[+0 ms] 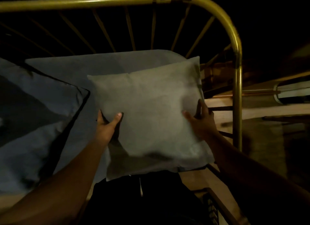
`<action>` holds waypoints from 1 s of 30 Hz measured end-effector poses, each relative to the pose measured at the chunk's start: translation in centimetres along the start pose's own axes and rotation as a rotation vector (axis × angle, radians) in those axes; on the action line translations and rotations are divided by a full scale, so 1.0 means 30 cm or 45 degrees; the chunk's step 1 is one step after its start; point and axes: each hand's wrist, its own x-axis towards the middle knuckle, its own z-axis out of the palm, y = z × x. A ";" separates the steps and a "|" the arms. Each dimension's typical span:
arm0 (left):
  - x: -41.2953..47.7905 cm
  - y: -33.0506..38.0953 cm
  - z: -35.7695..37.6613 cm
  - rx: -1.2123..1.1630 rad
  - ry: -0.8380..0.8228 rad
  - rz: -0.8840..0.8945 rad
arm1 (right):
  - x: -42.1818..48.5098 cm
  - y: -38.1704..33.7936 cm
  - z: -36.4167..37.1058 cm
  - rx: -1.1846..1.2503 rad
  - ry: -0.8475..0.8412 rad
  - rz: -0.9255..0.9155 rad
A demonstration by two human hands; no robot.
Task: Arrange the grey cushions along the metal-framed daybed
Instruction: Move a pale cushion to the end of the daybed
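The person holds a square grey cushion (151,114) up in both hands, right in front of the gold rail (236,74) of the daybed. This looks like the placing step: one cushion is on its way to its spot, close to the bent corner of the rail.

The left hand (107,126) grips the cushion's left edge. Its thumb presses on the front and its other fingers are hidden behind the cloth. The right hand (199,119) grips the right edge, with its fingers (188,115) curled onto the front. So both hands are closed on the cushion.

Next, I think the cushion has to go down and lean back against the rail, standing straight with its corners even. The hands then need to let go softly, so it does not flop over.

The cushion is soft and puffy, with smooth, plain cloth and pointy corners. Behind it, nearer the rail, lies a bigger grey pillow (94,65), flat and smooth. Further from the rail's corner, on the left, sits a blue-grey cushion (33,97) with a thin dark line round its edge. The rail is a shiny round metal tube with thin bars (129,30) fanning out under it. The light is dim, so colours are hard to tell.
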 end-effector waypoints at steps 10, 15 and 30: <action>0.043 -0.043 0.027 0.072 0.040 -0.053 | 0.022 -0.008 0.010 0.198 -0.051 0.133; -0.063 -0.041 0.042 0.121 -0.024 0.029 | -0.067 0.081 -0.023 0.094 0.031 0.211; -0.253 0.080 -0.010 0.528 -0.266 0.124 | -0.260 -0.144 0.178 -0.632 0.026 -0.511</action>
